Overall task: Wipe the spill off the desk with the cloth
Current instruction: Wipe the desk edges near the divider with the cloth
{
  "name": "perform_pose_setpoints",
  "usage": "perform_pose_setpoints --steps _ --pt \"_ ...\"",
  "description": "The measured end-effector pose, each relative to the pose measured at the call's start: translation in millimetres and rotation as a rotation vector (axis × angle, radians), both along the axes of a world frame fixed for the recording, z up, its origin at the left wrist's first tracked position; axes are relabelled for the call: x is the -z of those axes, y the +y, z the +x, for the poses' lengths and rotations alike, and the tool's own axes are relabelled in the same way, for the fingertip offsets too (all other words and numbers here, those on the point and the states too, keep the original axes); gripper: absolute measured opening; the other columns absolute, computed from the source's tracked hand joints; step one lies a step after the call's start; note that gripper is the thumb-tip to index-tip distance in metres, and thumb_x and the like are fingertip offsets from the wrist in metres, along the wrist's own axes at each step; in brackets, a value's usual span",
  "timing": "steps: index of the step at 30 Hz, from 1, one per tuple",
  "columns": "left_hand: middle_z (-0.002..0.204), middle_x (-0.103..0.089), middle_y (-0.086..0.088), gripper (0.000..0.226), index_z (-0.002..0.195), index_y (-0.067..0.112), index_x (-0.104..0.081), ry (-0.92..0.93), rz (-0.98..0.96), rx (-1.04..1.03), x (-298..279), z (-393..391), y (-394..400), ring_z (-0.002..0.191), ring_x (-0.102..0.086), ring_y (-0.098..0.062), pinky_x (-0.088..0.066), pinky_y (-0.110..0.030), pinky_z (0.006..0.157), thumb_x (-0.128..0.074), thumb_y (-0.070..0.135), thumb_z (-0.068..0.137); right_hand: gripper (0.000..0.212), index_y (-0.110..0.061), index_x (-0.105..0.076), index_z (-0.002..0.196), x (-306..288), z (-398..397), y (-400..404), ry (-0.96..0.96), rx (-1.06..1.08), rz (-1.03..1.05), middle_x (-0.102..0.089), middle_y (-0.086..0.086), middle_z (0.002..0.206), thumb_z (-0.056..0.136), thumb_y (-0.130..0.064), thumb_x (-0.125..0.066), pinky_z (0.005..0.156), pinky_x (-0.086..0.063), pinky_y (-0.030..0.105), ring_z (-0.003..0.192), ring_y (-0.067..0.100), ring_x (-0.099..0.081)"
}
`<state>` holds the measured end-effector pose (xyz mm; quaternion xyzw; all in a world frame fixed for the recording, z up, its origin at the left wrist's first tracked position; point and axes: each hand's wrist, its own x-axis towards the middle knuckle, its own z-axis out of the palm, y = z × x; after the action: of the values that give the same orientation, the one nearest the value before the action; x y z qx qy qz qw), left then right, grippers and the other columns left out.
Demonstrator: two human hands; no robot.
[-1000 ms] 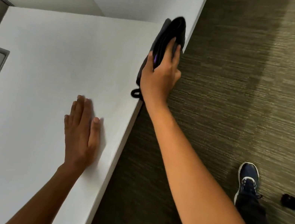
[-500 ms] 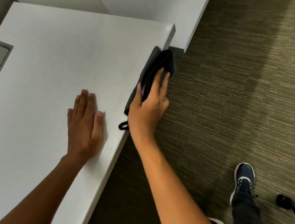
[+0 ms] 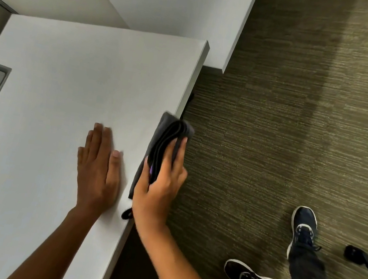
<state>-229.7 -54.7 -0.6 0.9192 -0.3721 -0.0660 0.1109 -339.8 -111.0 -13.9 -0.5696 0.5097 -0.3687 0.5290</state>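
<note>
Pressing cloth [image 3: 164, 145] on desk [image 3: 63, 93] edge, chair leg [image 3: 367, 265] nearby

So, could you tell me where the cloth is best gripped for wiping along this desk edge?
Grip the cloth across its folded stack from the floor side, as the right hand does; its layers stand on edge against the desk.

no text, label, brand, number or sign can be read anywhere in the view.
</note>
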Motion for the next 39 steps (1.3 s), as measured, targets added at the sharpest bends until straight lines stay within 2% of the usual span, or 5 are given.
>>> perform_pose_setpoints --steps 6,11,14,30,39 --pt "0.169 0.000 0.008 0.064 0.161 0.025 -0.008 0.002 0.007 0.002 -0.3 -0.8 -1.0 0.154 0.005 -0.006 -0.001 -0.045 0.126 -0.014 0.050 0.102 0.063 -0.022 -0.027 0.153 5.0 41.2 -136.4 0.049 0.059 -0.034 -0.021 0.009 0.161 0.096 -0.025 -0.052 0.092 -0.033 0.027 0.117 0.031 -0.041" --pt "0.169 0.001 0.008 0.063 0.161 0.026 -0.007 0.003 0.005 0.014 2.3 1.3 0.5 0.155 0.005 -0.007 -0.003 -0.049 0.126 -0.015 0.051 0.103 0.063 -0.021 -0.026 0.154 5.6 58.5 -208.3 0.074 0.043 -0.037 -0.021 0.009 0.161 0.098 -0.028 -0.052 0.100 -0.036 0.037 0.120 0.033 -0.046" --pt "0.169 0.002 0.008 0.063 0.161 0.026 -0.006 -0.001 0.005 0.021 3.8 2.4 1.1 0.155 0.005 -0.008 -0.003 -0.050 0.126 -0.015 0.050 0.103 0.064 -0.023 -0.023 0.154 6.1 62.8 -222.6 0.132 0.025 -0.063 -0.021 0.008 0.161 0.098 -0.030 -0.052 0.092 -0.026 0.027 0.121 0.029 -0.049" --pt "0.169 -0.001 0.004 0.062 0.161 0.022 -0.010 -0.007 0.021 0.001 -0.7 -1.2 -2.5 0.155 0.004 -0.011 -0.001 -0.045 0.125 -0.016 0.044 0.103 0.068 -0.026 -0.018 0.156 -10.2 -7.3 6.2 0.223 -0.108 -0.091 -0.001 0.003 0.165 0.095 -0.025 -0.048 0.100 -0.043 0.042 0.124 0.027 -0.036" --pt "0.169 -0.001 0.006 0.063 0.161 0.023 -0.011 -0.005 0.001 -0.004 0.4 -0.9 -1.0 0.155 0.003 -0.009 -0.002 -0.045 0.126 -0.016 0.046 0.102 0.067 -0.022 -0.024 0.154 -5.4 15.6 -40.2 0.213 -0.029 -0.123 -0.007 0.008 0.164 0.093 -0.023 -0.049 0.102 -0.040 0.037 0.124 0.029 -0.034"
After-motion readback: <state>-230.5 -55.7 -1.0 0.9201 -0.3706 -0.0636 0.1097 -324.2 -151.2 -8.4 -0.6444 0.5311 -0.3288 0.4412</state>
